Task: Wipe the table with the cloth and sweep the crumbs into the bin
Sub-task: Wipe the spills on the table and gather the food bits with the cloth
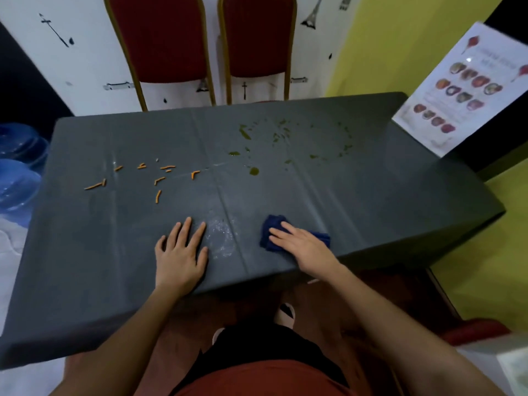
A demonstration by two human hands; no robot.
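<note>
A dark grey table (371, 195) fills the view. My right hand (303, 247) lies flat on a folded blue cloth (274, 224) near the front edge, pressing it down. My left hand (180, 252) rests open and flat on the table to the left of the cloth. Between the hands is a whitish wet smear (223, 238). Several orange crumb sticks (158, 180) lie scattered on the left half. Green smears and drops (254, 170) spread over the far right half. No bin shows in the view.
Two red chairs (160, 38) with gold frames stand behind the far edge. A laminated picture menu (463, 90) leans at the far right corner. Blue plastic water bottles (17, 181) sit off the left side. Yellow floor lies to the right.
</note>
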